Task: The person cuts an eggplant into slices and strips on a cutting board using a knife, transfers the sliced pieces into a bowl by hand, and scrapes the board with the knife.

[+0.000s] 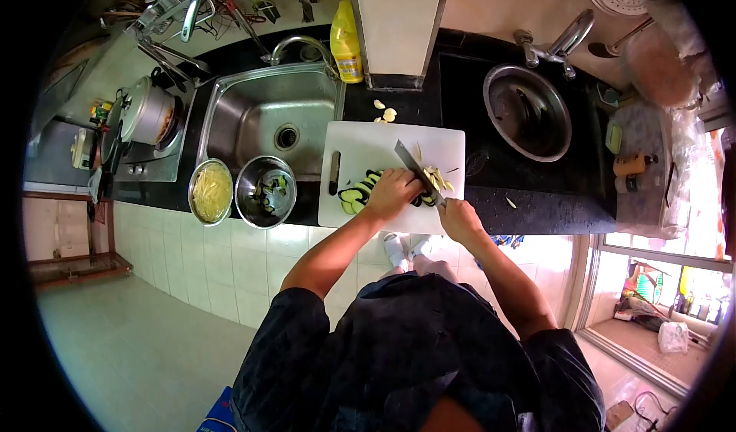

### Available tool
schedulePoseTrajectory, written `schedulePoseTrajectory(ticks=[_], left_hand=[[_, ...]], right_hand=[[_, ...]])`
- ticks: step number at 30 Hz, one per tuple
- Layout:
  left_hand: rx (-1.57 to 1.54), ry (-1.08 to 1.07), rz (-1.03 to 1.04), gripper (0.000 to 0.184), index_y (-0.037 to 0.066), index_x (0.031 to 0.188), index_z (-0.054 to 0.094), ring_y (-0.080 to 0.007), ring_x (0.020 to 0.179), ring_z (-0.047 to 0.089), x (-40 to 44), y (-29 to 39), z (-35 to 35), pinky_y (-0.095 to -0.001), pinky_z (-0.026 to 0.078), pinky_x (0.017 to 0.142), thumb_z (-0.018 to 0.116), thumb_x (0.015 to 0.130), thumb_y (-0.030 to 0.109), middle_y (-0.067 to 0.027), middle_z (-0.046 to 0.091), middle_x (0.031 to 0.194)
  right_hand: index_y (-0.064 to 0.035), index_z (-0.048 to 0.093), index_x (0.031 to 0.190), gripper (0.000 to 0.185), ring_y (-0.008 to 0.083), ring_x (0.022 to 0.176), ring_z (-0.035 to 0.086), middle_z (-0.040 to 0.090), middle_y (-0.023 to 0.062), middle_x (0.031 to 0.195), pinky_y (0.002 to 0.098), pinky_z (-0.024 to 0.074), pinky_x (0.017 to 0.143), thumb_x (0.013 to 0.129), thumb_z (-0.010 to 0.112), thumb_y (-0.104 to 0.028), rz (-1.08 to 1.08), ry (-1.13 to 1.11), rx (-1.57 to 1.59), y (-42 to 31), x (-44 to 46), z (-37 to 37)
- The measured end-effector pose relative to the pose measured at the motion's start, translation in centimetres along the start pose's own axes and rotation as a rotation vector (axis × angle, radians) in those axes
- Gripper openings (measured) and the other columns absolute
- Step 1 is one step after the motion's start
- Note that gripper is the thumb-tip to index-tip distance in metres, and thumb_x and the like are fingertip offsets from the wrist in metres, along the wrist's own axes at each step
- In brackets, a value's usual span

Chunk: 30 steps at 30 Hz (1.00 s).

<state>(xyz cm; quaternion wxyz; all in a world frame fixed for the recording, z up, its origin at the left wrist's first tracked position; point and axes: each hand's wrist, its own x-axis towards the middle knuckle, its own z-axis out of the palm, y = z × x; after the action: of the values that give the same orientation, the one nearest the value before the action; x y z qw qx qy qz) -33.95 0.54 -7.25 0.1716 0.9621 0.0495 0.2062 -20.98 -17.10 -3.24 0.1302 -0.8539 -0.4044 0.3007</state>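
My right hand is closed around the handle of a kitchen knife, its blade angled up and left across the white cutting board. My left hand presses down beside the blade with its fingers curled over dark-skinned, pale-fleshed eggplant slices, partly hidden beneath it. More eggplant slices overlap to the left of that hand. Thin pale eggplant strips lie loose to the right of the blade.
Garlic cloves sit behind the board. Left of it stand a steel bowl with dark peelings and a bowl of pale shreds, near a sink. At right, a metal basin holds dark items. A yellow bottle stands behind.
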Motion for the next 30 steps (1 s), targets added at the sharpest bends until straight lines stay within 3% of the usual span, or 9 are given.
schedulePoseTrajectory(ticks=[7, 11, 14, 19, 23, 26, 30], left_hand=[[0.06, 0.049, -0.074, 0.02, 0.007, 0.103, 0.063, -0.0304, 0.095, 0.057, -1.2, 1.2, -0.2, -0.0432, 0.044, 0.087, 0.07, 0.091, 0.022, -0.009, 0.06, 0.1], [0.021, 0.024, -0.08, 0.018, 0.007, 0.101, 0.064, -0.0303, 0.095, 0.058, -1.2, 1.0, 0.2, -0.0439, 0.044, 0.085, 0.07, 0.091, 0.02, -0.0086, 0.061, 0.1], [0.002, 0.124, -0.021, 0.018, 0.008, 0.103, 0.065, -0.0298, 0.095, 0.058, -1.4, 0.3, 0.9, -0.0438, 0.045, 0.083, 0.07, 0.09, 0.02, -0.0083, 0.062, 0.102], [0.036, 0.051, -0.038, 0.024, 0.01, 0.109, 0.067, -0.0295, 0.099, 0.059, -1.2, 0.0, 0.9, -0.044, 0.045, 0.085, 0.072, 0.088, 0.02, -0.0074, 0.063, 0.105], [0.028, 0.031, -0.038, 0.023, 0.012, 0.109, 0.067, -0.0291, 0.098, 0.059, -1.7, 0.1, 1.0, -0.0436, 0.046, 0.086, 0.071, 0.089, 0.021, -0.0067, 0.063, 0.104], [0.053, -0.004, -0.02, 0.022, 0.011, 0.109, 0.068, -0.0293, 0.098, 0.059, -1.6, 0.2, 0.4, -0.044, 0.046, 0.086, 0.071, 0.089, 0.02, -0.007, 0.063, 0.105], [-0.025, 0.014, -0.059, 0.021, 0.009, 0.106, 0.068, -0.0301, 0.1, 0.059, -1.5, 0.3, 0.6, -0.0451, 0.045, 0.089, 0.071, 0.089, 0.02, -0.0075, 0.064, 0.106]], right_hand=[[0.0012, 0.066, 0.096, 0.029, 0.0493, 0.085, 0.069, 0.07, 0.0307, 0.087, 0.0573, 0.0557, 0.078, 0.1, 0.054, -0.024, -0.044, 0.041, -0.012, -1.7, -2.1, -2.2], [0.0019, 0.066, 0.093, 0.029, 0.0492, 0.084, 0.07, 0.07, 0.031, 0.087, 0.0572, 0.0556, 0.078, 0.1, 0.053, -0.023, -0.012, 0.013, -0.022, -2.0, -3.2, -1.8], [0.0021, 0.067, 0.092, 0.03, 0.0486, 0.084, 0.07, 0.07, 0.031, 0.088, 0.0567, 0.0557, 0.078, 0.099, 0.054, -0.024, 0.02, 0.049, -0.003, -1.4, -1.8, -0.2], [0.002, 0.067, 0.095, 0.031, 0.0488, 0.085, 0.07, 0.07, 0.031, 0.09, 0.0571, 0.0558, 0.078, 0.1, 0.054, -0.026, -0.048, 0.002, -0.004, -1.5, -1.9, -2.2], [0.0032, 0.067, 0.097, 0.032, 0.0484, 0.088, 0.07, 0.07, 0.0314, 0.091, 0.0571, 0.0555, 0.08, 0.1, 0.054, -0.026, 0.012, 0.007, -0.013, -1.0, -0.6, 0.4], [0.0044, 0.067, 0.095, 0.035, 0.0487, 0.087, 0.07, 0.07, 0.0319, 0.09, 0.0568, 0.0557, 0.08, 0.1, 0.054, -0.028, -0.08, -0.051, -0.053, -0.6, -0.5, -0.7], [0.0047, 0.068, 0.095, 0.038, 0.0491, 0.087, 0.069, 0.07, 0.0322, 0.091, 0.0559, 0.0561, 0.082, 0.101, 0.052, -0.03, 0.008, -0.01, 0.015, -0.5, -0.7, 0.9]])
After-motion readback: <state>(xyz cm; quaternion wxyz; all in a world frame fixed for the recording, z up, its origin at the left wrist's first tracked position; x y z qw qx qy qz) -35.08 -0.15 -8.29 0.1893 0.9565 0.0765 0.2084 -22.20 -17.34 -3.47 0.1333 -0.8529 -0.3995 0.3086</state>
